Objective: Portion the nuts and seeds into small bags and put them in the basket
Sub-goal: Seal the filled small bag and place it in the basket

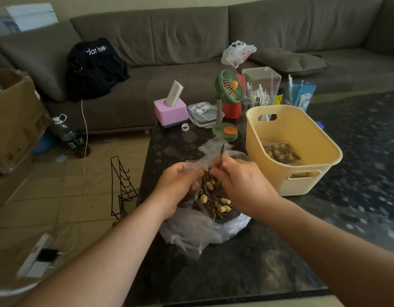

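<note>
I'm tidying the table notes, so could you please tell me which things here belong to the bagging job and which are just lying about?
For the job:
small bag, held by left hand and right hand
large bag of peanuts and seeds
yellow basket, one filled bag inside

Lying about:
green fan
pink box
black backpack
water bottle

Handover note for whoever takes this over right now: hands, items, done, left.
Left hand: holds a small bag open over the pile.
Right hand: pinches the bag's other edge, with a seed or two in its fingertips.
Nuts and seeds: heaped in the big plastic bag on the table.
Done: at least one filled bag lies in the yellow basket.
Left: fill this bag, put it in the basket, repeat.
</note>
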Available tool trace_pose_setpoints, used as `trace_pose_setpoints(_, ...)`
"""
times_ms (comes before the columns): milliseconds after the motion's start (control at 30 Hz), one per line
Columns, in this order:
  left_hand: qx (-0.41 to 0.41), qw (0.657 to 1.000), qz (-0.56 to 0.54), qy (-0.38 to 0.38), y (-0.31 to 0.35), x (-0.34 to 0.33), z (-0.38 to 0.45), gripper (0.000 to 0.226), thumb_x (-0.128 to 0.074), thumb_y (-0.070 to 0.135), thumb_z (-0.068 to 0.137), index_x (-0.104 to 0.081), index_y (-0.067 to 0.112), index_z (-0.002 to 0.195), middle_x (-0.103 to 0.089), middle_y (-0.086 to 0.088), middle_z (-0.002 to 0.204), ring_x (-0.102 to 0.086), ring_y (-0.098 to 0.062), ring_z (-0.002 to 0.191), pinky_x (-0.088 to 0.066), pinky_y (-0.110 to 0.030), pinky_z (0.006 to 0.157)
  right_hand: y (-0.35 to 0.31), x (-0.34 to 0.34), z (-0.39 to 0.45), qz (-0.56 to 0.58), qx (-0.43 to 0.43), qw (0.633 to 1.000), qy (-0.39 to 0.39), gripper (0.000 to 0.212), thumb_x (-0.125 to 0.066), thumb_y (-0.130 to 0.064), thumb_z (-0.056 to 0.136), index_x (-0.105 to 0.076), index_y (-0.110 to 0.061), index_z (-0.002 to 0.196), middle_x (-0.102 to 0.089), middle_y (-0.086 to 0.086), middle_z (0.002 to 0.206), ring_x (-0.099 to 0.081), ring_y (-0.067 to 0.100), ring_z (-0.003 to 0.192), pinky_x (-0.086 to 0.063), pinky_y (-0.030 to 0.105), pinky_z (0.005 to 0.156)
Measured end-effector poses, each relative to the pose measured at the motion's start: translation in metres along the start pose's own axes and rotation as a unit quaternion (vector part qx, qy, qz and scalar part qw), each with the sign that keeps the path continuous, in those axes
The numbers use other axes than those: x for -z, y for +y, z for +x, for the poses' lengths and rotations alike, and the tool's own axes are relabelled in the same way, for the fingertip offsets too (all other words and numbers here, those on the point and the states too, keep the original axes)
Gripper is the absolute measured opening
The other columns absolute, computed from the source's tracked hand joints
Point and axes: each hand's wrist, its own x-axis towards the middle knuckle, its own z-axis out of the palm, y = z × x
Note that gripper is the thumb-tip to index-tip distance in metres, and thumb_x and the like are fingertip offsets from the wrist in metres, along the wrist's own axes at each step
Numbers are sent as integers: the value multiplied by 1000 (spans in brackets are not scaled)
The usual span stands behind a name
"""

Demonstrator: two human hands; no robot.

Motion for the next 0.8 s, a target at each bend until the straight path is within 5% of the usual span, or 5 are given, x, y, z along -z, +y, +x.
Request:
trace_pose_setpoints(100,20,994,-99,-36,5,-5,-4,21,-79,35,94,-82,22,111,-78,-15,104,-72,-23,104,-55,-41,100,1,2,-2,23,-49,998,17,25,-44,-36,111,-57,-17,102,-64,-4,82,-60,15,74,-48,39,71)
trace_pose_setpoints(267,23,992,-117,-48,11,1,-6,14,-76,22,96,-81,17,109,-77,0,83,-71,-16,83,-58,-43,88,9,7,-2,109,-185,976,40,26,-37,-43,111,-56,-28,102,-71,-5,85,-70,16,79,-59,48,80)
trace_pose_setpoints(400,8,997,72,26,8,22,-3,25,-85,32,88,-76,29,112,-78,6,101,-74,-15,98,-59,-38,93,8,11,-7,172,-252,951,54,26,-39,-39,111,-59,-26,102,-74,-3,86,-72,11,76,-63,38,77)
trace_pose_setpoints(533,-43,981,177,71,2,32,-5,31,-89,35,83,-72,38,109,-74,16,107,-69,-7,101,-58,-35,89,0,20,-12,161,-234,957,64,26,-39,-37,112,-59,-27,100,-72,-4,86,-70,10,77,-59,31,73)
trace_pose_setpoints(800,-120,962,243,-13,4,24,-14,46,-93,43,77,-64,50,113,-71,23,112,-63,6,104,-50,-22,85,-17,47,-11,136,-173,969,112,23,-42,-35,110,-59,-28,97,-73,-6,77,-68,5,70,-60,38,74)
